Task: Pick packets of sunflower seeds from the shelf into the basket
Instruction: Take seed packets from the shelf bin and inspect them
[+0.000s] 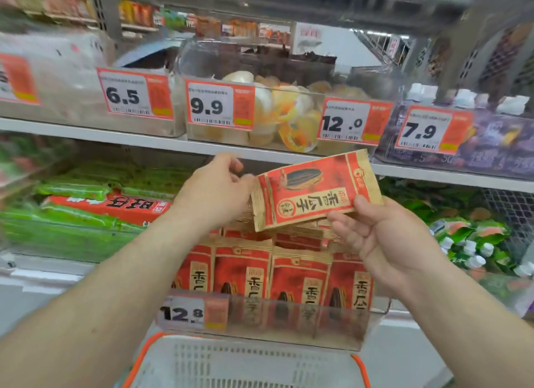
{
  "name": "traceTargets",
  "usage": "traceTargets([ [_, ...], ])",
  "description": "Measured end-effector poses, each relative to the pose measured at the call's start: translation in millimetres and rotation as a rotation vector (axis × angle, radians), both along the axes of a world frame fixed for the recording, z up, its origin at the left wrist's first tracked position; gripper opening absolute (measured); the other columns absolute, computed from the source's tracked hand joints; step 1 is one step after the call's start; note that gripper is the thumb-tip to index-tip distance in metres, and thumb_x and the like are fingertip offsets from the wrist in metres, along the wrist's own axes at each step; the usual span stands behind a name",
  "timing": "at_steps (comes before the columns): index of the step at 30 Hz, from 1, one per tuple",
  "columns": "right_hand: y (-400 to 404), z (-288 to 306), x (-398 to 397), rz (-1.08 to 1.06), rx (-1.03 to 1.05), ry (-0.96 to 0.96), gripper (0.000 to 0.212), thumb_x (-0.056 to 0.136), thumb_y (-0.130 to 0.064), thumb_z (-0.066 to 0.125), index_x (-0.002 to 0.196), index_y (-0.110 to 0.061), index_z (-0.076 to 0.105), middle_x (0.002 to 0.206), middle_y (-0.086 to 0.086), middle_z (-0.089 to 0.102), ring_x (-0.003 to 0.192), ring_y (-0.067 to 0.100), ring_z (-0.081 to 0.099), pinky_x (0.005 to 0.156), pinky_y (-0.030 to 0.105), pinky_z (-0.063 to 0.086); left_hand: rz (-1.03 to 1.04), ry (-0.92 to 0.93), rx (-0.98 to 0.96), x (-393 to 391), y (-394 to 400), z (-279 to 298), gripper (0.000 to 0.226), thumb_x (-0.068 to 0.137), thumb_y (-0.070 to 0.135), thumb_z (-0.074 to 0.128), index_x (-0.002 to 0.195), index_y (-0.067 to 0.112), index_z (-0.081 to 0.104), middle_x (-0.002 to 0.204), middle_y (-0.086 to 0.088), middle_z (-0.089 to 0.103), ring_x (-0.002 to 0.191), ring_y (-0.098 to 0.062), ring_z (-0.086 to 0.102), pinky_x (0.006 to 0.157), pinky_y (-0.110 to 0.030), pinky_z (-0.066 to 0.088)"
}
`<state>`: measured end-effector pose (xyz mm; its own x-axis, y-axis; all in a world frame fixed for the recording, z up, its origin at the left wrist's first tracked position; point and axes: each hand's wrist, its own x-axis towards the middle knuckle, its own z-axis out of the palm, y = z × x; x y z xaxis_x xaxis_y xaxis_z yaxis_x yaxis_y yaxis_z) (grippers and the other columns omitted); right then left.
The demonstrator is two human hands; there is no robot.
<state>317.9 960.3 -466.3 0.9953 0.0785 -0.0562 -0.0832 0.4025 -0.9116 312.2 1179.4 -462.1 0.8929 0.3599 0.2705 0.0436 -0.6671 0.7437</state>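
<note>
We hold one red-and-tan packet of sunflower seeds (315, 189) in the air in front of the shelf (144, 140), above the clear bin (260, 318) where more packets (297, 277) of the same kind stand upright in a row. The packet lies almost flat across our view, its long axis running left to right with the right end tilted a little higher. Our right hand (384, 237) pinches the packet's lower right edge — thumb on the front, the other fingers curled loosely beneath it. Our left hand (215, 189) is at the opposite end, its fingers bent and touching or nearly touching the packet's left edge; whether they truly grip it we cannot tell. The basket (248, 364), white mesh with orange handles, sits directly below the packet and nearer to us than the bin — so the drop, we judge, is straight down and slightly toward the body. The right hand has the firmer hold and looks the likelier to carry the packet down, with its long side clearing the bin's front wall on the way.
</note>
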Motion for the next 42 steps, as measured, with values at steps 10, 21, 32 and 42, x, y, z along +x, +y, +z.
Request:
traceTargets([
  [10, 19.4, 12.7, 25.4, -0.103, -0.336, -0.454, 0.024, 0.100, -0.004, 0.051, 0.095, -0.020, 0.068, 0.087, 0.006, 0.077, 0.081, 0.016, 0.076, 0.069, 0.021, 0.059, -0.250, 0.512, 0.739, 55.5, 23.3, -7.6, 0.050, 0.102, 0.041, 0.030, 0.152, 0.039, 0.029, 0.159, -0.001, 0.032, 0.151, -0.024, 0.013, 0.119, -0.056, -0.003],
  [21, 41.9, -13.3, 73.2, -0.007, -0.841, -0.669, 0.025, 0.095, -0.010, 0.062, 0.109, -0.026, 0.076, 0.102, -0.011, 0.075, 0.085, -0.010, 0.065, 0.082, 0.022, 0.055, -0.350, 0.613, 0.815, 60.8, 29.9, -15.5, 0.049, 0.101, 0.049, 0.020, 0.143, 0.035, 0.042, 0.153, 0.003, 0.042, 0.145, -0.024, 0.028, 0.116, -0.060, 0.003],
  [32, 78.2, -15.8, 109.4, 0.142, -1.275, -0.605, 0.020, 0.103, -0.022, 0.047, 0.098, -0.027, 0.065, 0.089, -0.010, 0.068, 0.082, 0.004, 0.063, 0.061, 0.009, 0.042, -0.362, 0.593, 0.749, 54.3, 25.9, -13.4, 0.048, 0.102, 0.046, 0.018, 0.142, 0.036, 0.043, 0.150, 0.006, 0.045, 0.140, -0.023, 0.036, 0.116, -0.059, 0.006],
  [42, 64.4, -17.4, 99.0, -0.149, -1.750, -1.059, 0.028, 0.103, -0.030, 0.041, 0.097, -0.014, 0.063, 0.084, 0.006, 0.067, 0.078, 0.031, 0.063, 0.073, 0.040, 0.047, -0.359, 0.566, 0.736, 53.2, 26.8, -16.1, 0.050, 0.102, 0.047, 0.017, 0.141, 0.034, 0.044, 0.147, 0.005, 0.048, 0.136, -0.024, 0.041, 0.115, -0.057, 0.011],
])
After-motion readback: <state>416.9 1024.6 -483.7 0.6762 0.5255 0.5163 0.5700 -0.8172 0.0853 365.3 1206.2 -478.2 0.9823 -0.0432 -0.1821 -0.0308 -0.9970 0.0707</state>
